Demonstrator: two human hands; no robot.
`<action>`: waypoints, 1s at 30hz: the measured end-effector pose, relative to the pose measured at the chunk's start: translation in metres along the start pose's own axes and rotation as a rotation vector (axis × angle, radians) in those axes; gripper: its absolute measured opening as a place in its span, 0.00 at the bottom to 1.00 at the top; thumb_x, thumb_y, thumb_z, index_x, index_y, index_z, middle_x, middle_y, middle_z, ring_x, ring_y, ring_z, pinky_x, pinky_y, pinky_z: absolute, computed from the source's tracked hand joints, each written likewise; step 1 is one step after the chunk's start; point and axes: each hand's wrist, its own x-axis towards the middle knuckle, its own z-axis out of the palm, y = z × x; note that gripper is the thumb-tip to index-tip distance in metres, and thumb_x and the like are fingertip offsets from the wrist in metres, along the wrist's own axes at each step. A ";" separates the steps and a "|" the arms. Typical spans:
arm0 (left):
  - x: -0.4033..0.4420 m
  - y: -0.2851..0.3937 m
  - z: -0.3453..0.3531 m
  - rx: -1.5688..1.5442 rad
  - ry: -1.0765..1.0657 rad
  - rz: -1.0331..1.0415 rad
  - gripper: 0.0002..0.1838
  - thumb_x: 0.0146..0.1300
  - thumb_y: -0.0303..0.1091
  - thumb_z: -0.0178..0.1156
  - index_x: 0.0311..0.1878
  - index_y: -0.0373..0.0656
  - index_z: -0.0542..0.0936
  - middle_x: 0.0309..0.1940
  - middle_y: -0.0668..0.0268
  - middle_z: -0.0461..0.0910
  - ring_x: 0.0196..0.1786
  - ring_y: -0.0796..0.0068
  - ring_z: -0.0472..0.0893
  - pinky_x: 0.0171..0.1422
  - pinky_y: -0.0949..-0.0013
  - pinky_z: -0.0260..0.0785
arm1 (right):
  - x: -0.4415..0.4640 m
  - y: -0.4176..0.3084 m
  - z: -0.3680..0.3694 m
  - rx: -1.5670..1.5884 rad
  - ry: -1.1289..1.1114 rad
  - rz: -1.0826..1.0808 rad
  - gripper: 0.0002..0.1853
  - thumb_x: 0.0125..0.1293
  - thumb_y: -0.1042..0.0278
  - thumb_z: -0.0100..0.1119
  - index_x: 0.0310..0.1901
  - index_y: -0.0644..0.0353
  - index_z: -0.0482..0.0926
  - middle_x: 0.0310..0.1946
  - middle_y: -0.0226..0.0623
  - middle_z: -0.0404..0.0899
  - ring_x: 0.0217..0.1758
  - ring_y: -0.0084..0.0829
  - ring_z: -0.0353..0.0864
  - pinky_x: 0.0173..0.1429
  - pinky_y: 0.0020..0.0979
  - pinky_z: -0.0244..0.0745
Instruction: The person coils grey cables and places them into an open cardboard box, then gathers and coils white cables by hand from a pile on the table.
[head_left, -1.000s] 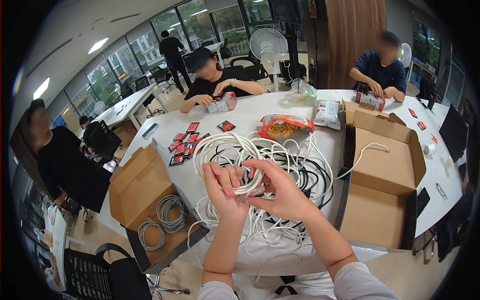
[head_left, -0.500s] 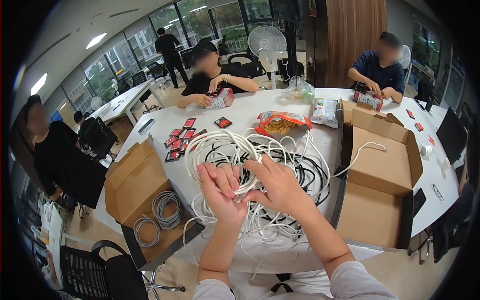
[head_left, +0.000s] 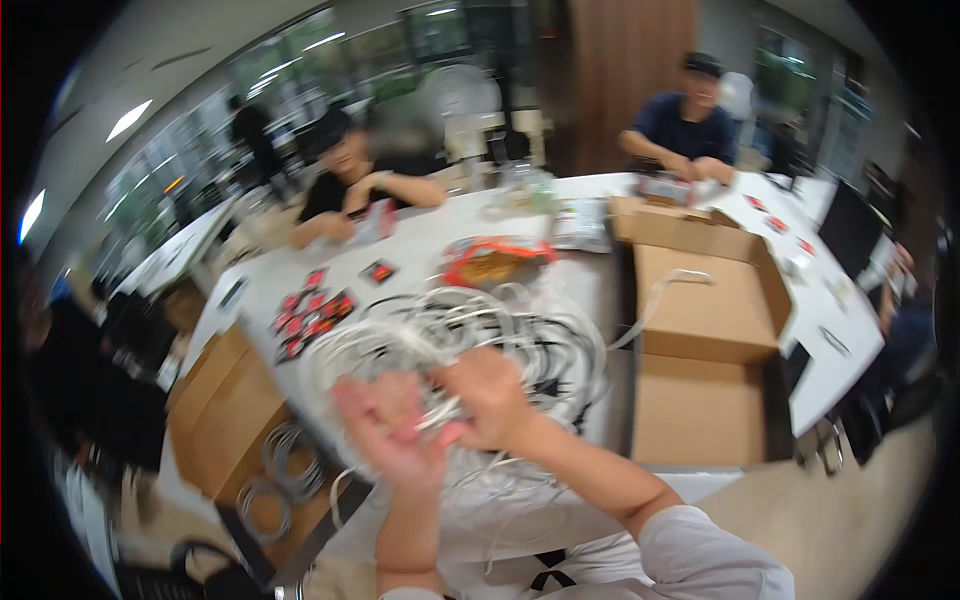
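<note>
A coil of white cable [head_left: 325,345] is held above the table, blurred by motion. My left hand [head_left: 390,425] is closed around its near side, palm up, with loops reaching past the fingers. My right hand [head_left: 488,392] pinches the cable beside the left fingers; its exact fingertip contact is smeared. Beneath and beyond the hands lies a loose tangle of white and black cables [head_left: 565,345]. Some white strands hang toward the table's near edge.
Left, an open cardboard box [head_left: 215,410] holds grey cable coils [head_left: 292,462]. At right is another open box [head_left: 700,410] with a white cable end [head_left: 690,276] over it. Red packets [head_left: 310,315] and an orange snack bag [head_left: 495,262] lie beyond. Two people sit across the table.
The whole view has shifted and blurred, so the table and boxes appear farther left. Both hands stay together on the white cable coil.
</note>
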 end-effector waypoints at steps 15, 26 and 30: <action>-0.010 0.007 0.010 0.144 -0.233 0.102 0.14 0.73 0.39 0.38 0.28 0.49 0.58 0.12 0.75 0.55 0.21 0.82 0.54 0.32 0.75 0.51 | 0.004 -0.020 -0.022 0.065 -0.026 0.035 0.39 0.53 0.28 0.53 0.37 0.69 0.75 0.21 0.41 0.69 0.22 0.42 0.73 0.26 0.36 0.67; -0.005 0.050 -0.008 -0.348 -0.692 -0.404 0.29 0.67 0.52 0.48 0.59 0.37 0.61 0.21 0.69 0.68 0.30 0.72 0.66 0.43 0.69 0.57 | 0.036 -0.045 -0.079 0.071 -0.024 -0.168 0.34 0.41 0.35 0.60 0.36 0.62 0.71 0.26 0.37 0.64 0.28 0.38 0.68 0.29 0.33 0.63; 0.016 0.074 -0.027 -0.389 -0.501 -0.627 0.39 0.69 0.56 0.44 0.70 0.34 0.51 0.22 0.69 0.65 0.30 0.74 0.65 0.42 0.68 0.58 | 0.038 -0.044 -0.091 0.029 -0.215 -0.091 0.33 0.39 0.40 0.64 0.38 0.62 0.71 0.29 0.39 0.65 0.33 0.38 0.69 0.36 0.34 0.65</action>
